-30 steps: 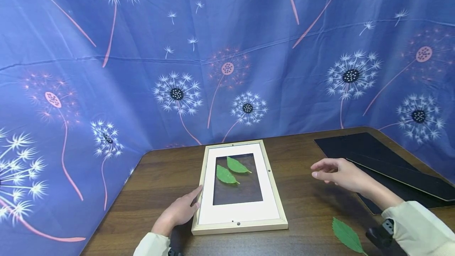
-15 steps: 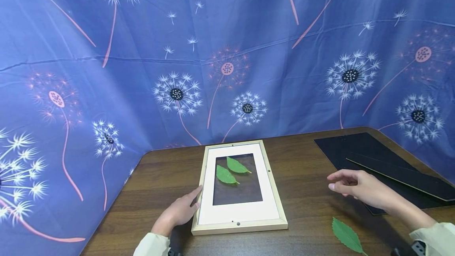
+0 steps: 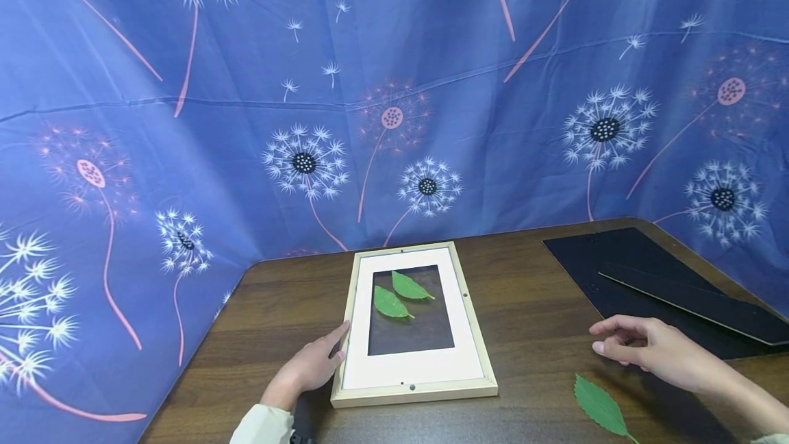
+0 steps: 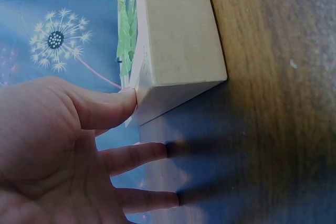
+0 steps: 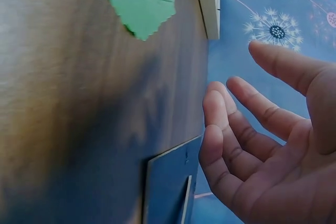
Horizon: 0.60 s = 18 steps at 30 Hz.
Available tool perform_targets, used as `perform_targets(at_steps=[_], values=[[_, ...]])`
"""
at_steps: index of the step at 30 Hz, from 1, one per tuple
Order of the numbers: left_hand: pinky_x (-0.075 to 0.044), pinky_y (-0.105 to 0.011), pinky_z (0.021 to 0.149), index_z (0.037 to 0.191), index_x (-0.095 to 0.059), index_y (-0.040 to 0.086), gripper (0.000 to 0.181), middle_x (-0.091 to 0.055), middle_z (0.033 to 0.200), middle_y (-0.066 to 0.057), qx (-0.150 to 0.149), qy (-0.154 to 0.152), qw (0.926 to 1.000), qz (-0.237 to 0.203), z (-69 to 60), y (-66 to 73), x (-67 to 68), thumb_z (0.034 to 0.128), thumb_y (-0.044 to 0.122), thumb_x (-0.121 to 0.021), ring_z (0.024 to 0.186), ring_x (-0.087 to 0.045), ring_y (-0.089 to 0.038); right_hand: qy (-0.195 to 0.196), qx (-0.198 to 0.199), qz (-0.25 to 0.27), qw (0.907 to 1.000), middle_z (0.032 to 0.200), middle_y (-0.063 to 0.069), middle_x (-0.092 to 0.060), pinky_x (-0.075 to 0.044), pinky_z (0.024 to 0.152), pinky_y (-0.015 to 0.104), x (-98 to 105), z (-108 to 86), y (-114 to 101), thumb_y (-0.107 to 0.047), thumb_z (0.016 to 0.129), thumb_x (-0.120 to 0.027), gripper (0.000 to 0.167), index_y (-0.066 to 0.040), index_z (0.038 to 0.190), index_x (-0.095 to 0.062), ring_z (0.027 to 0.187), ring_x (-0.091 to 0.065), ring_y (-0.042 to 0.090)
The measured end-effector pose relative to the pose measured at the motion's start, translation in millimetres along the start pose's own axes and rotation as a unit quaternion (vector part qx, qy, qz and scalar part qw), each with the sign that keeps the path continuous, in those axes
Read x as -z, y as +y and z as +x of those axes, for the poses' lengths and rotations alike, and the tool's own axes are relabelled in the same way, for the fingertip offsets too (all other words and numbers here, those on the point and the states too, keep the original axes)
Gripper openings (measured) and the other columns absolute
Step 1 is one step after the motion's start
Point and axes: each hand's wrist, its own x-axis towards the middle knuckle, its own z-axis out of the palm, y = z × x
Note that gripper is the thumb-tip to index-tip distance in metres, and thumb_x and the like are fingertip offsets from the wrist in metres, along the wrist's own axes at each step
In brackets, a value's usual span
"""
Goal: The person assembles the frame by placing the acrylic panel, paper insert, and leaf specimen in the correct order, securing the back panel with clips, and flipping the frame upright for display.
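Observation:
A pale wooden picture frame [image 3: 414, 399] with a white mat lies flat on the table, and two green leaves [image 3: 391, 303] rest in its dark window. Against the frame's left side rests my left hand [image 3: 311, 364]; in the left wrist view its thumb [image 4: 107, 109] touches the frame's corner while the other fingers are spread. My right hand [image 3: 666, 355] hovers over the table at the right, fingers loosely bent and holding nothing. Just below it, a loose green leaf [image 3: 600, 405] lies on the wood, also partly visible in the right wrist view [image 5: 140, 1].
At the right back of the brown wooden table [image 3: 296, 300] lies a black backing board [image 3: 592, 259] with a raised flap-like strip [image 3: 690, 300] on it. A blue dandelion-print cloth [image 3: 493, 108] hangs behind and to the left of the table.
My right hand has moved right and toward the near side, away from the frame and closer to the loose leaf. The left hand and the frame have stayed in place.

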Motion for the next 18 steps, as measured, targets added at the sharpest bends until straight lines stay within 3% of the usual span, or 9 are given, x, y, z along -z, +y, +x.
perform_targets(at_steps=[7, 18], values=[[-0.034, -0.066, 0.110, 0.152, -0.044, 0.001, 0.052, -0.050, 0.144, -0.033, 0.001, 0.003, 1.0000, -0.003, -0.2, -1.0, 0.1, 0.1025, 0.010, -0.055, 0.134, -0.045, -0.053, -0.006, -0.005, -0.009, 0.9999, 0.101, 0.005, -0.065, -0.050, 0.062, 0.026, -6, -10.8, 4, -0.019, 0.105, -0.056, 0.035, 0.008, 0.127, -0.060, 0.078, -0.057, 0.002], [-0.034, -0.066, 0.110, 0.152, -0.043, 0.002, 0.052, -0.050, 0.144, -0.033, 0.004, 0.003, 1.0000, 0.000, -0.4, -0.8, 0.5, 0.1025, 0.010, -0.055, 0.134, -0.045, -0.053, -0.051, -0.029, 0.012, 0.9982, 0.093, 0.001, -0.062, -0.045, 0.060, 0.024, -13, -22.0, 11, -0.020, 0.104, -0.058, 0.035, 0.010, 0.122, -0.060, 0.075, -0.051, 0.000]])
